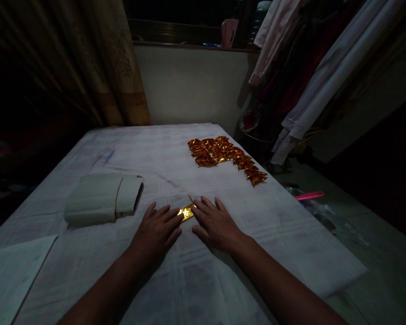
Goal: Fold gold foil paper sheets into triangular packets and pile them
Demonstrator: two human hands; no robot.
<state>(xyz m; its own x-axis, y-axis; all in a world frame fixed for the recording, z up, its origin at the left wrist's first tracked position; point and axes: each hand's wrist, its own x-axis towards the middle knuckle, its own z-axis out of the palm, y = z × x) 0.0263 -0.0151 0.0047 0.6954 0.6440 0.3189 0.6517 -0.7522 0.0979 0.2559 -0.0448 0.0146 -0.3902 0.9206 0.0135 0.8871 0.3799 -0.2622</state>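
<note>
A small piece of shiny gold foil paper [186, 211] lies flat on the white cloth-covered table [149, 153]. My left hand [157, 230] rests palm down with its fingertips on the foil's left edge. My right hand [214, 222] lies flat, its fingers pressing the foil's right side. Farther back and to the right sits a cluster of several folded gold-orange foil pieces [225, 156].
A folded stack of pale paper [101, 198] lies left of my hands. A white sheet [10, 275] covers the near left corner. Curtains [115, 63] hang at the back left, clothes [304, 72] at the right. A pink object [309, 195] lies on the floor beyond the table's right edge.
</note>
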